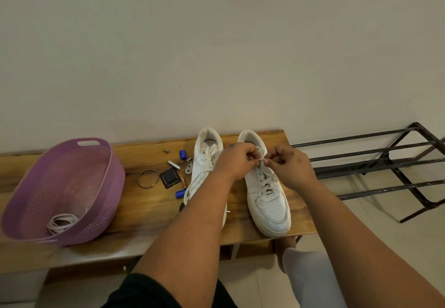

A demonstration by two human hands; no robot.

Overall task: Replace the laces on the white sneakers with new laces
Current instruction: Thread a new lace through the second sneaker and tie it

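Both forearms reach forward; the left hand [237, 161] and right hand [290, 163] each pinch the white lace [261, 160] over the right white leather sneaker [265, 187], probably knotting it. Its mate [204, 163] waits alongside on the wooden bench [144, 211]. A purple woven-plastic basket [60, 192] holds coiled laces [61, 222] against the plain wall [216, 43].

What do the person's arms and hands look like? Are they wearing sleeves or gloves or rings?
Both arms are bare all the way up the picture, with no sleeves showing. The left hand and the right hand have no gloves, and I can see no rings, watch or bracelet on them. Each hand has a small dark mark on its back.
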